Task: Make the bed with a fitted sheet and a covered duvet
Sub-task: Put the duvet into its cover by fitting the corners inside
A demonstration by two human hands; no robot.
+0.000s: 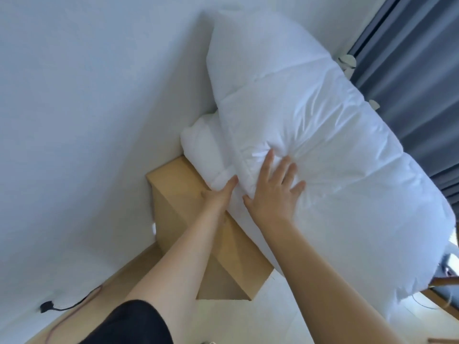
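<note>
One big folded duvet point(310, 135) lies on a wooden cabinet point(173, 184), under my fingers. It looks soft, bulky and probably light, best scooped beneath its near edge. My right hand point(270, 194) presses it flat, fingers spread. My left hand point(218, 197) is at its edge, its fingers hidden, so I cannot tell its grip.

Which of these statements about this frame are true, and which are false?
1. The right hand lies flat, fingers spread, on the white duvet. True.
2. The duvet lies on the floor. False: it is piled on a light wooden unit against the wall.
3. A grey-blue curtain hangs behind the duvet. True.
4. The left hand is clear of the duvet. False: it touches the duvet's near edge.
</note>
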